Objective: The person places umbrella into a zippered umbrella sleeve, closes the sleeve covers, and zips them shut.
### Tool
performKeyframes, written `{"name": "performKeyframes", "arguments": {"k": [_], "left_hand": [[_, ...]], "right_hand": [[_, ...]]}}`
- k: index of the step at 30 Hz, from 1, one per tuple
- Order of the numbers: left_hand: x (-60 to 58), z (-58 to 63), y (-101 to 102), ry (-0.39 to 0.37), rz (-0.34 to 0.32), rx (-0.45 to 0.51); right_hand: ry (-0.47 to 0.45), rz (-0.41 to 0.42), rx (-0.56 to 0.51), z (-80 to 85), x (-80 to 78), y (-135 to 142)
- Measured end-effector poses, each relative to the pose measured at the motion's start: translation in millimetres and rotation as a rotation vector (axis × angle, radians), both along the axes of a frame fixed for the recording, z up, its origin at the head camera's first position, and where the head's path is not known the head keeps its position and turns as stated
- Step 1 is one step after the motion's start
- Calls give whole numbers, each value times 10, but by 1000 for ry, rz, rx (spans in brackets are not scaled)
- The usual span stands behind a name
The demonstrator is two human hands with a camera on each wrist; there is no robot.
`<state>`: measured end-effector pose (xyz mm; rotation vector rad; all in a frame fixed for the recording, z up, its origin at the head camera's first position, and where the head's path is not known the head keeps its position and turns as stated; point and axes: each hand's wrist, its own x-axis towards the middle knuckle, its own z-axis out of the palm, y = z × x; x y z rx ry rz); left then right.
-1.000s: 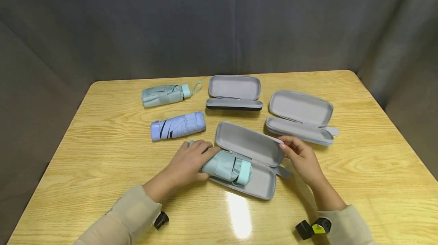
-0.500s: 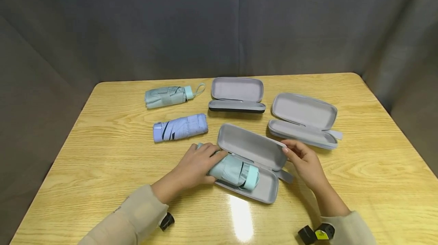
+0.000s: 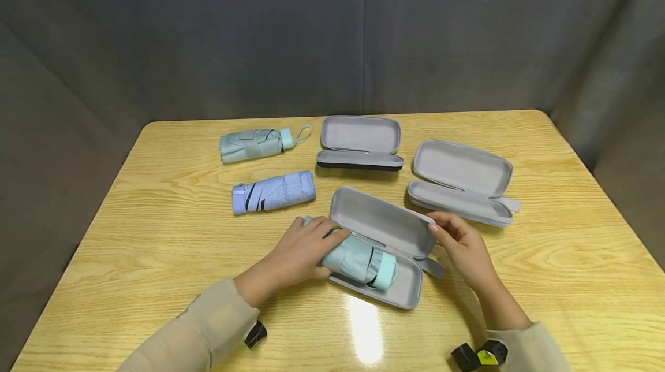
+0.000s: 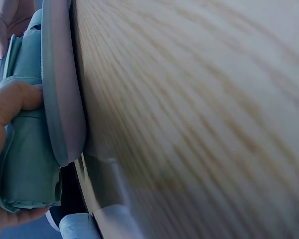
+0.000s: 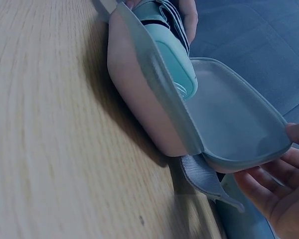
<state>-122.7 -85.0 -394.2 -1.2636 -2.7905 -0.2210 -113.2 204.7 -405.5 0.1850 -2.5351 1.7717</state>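
The umbrella (image 3: 353, 257), folded and pale green with a mint handle (image 3: 385, 272), slants along the lower half of the case (image 3: 409, 286), handle toward the strap (image 3: 434, 268), its other end jutting past the rim in the left grip (image 3: 310, 249). The grey case sits open on the bench (image 3: 208, 256), its raised lid (image 3: 381, 220) pinched at one corner by the right grip (image 3: 464, 246).

Held umbrella (image 3: 354, 257) partly hidden under left fingers (image 3: 336, 238); left sleeve (image 3: 200, 323) cut off below

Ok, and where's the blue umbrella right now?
In the head view, the blue umbrella lies on the table left of centre, in front of the far green umbrella and just beyond the left hand.
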Motion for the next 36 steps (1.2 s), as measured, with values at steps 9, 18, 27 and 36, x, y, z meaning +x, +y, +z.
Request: {"name": "performKeyframes", "arguments": {"k": [9,18,27,36], "left_hand": [[-9,-8,42,-3,-7,-22],[-11,-16,56,10,-4,-38],[-1,-12,71,-1,-8,-50],[-13,-13,104,4,-11,-43]], "right_hand": [[-4,-20,-25,42,28,-33],[24,-14,-36,2,29,-37],[30,-10,-43,-22,60,-45],[32,-23,-54,-17,59,-46]]}}
